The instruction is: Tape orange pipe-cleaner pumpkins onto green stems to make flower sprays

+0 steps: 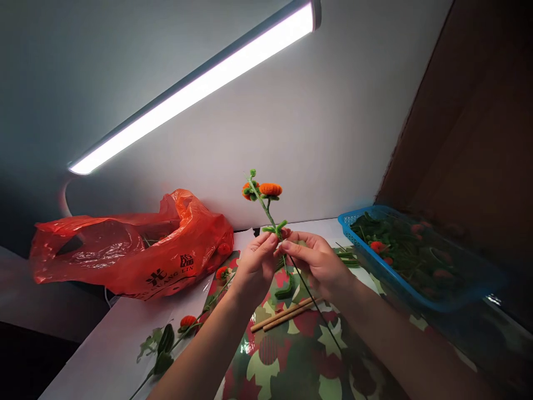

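Observation:
Between my two hands, raised above the table, is a pipe-cleaner flower stem [265, 208] with orange blooms and a green bud at its tip. My left hand [259, 260] pinches it just below a small green fuzzy leaf piece [275, 228]. The fingers of my right hand [318, 261] are closed at the same spot, beside a thin dark wire stem [310, 291] that slants down to the right. A green leaf [285, 289] hangs under my fingers. What exactly lies between the fingertips is partly hidden.
Two brown sticks [287, 315] lie on the patterned mat [291, 361]. A finished-looking orange flower stem [166, 347] lies at left, near a red plastic bag [137, 250]. At right stands a blue basket [400, 278] of greenery. A lamp [200, 89] shines overhead.

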`<state>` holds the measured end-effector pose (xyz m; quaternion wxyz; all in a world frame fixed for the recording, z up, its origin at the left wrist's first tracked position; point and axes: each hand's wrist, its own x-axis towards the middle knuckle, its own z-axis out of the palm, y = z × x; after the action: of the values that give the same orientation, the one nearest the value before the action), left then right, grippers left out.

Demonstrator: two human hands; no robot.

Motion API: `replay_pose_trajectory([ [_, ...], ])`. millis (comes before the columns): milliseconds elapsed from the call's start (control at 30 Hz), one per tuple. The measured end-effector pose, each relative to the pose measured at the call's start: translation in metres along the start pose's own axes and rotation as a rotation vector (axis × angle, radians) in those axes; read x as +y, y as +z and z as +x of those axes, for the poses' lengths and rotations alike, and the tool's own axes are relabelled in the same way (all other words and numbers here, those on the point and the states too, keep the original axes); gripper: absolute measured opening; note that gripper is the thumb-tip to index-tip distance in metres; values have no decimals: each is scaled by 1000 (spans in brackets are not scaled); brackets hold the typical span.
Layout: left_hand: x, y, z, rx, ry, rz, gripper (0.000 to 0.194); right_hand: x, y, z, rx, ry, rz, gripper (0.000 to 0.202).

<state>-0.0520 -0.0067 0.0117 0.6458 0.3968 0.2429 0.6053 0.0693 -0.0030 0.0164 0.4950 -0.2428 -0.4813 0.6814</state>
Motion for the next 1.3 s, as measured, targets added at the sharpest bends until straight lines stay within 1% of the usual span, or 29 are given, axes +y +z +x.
replay_pose_trajectory([
  [33,1,1,0,9,14,13,14,1,-2,1,-14,21,7,20],
  [100,2,1,-1,64,46,44,13,2,-4,3,-28,42,5,21],
  [167,2,1,-1,135,73,70,9,2,-5,3,-28,38,-2,20],
  [233,1,1,-2,167,103,87,6,2,-5,2,-34,33,-4,20],
  [367,0,0,-4,158,164,155,6,3,-4,1,-28,30,-10,19],
  [533,-3,-1,-7,162,202,214,9,4,-3,0,-31,37,-35,19],
  [667,-5,-1,-7,184,225,242,7,5,-3,0,-36,35,-44,19],
  [767,-5,0,-7,183,253,261,7,4,-2,1,-2,15,-91,21],
  [900,-5,2,-7,162,230,254,8,-1,0,-1,68,-106,-290,21],
  [967,-5,3,-7,158,218,239,8,-7,0,-3,71,-161,-432,20],
  [1033,-6,3,-6,147,209,229,8,-15,-4,-5,30,-191,-574,20],
  [1133,-7,3,-5,144,180,236,9,-29,-13,-7,-75,-178,-758,20],
  [1167,-8,2,-5,149,168,253,9,-32,-16,-7,-64,-182,-809,21],
  [1200,-8,2,-5,153,157,274,9,-34,-19,-7,-18,-208,-858,21],
  [1267,-9,2,-6,142,132,315,12,-36,-22,-6,101,-337,-934,19],
  [1300,-10,2,-6,128,116,329,13,-36,-24,-5,133,-419,-955,18],
])
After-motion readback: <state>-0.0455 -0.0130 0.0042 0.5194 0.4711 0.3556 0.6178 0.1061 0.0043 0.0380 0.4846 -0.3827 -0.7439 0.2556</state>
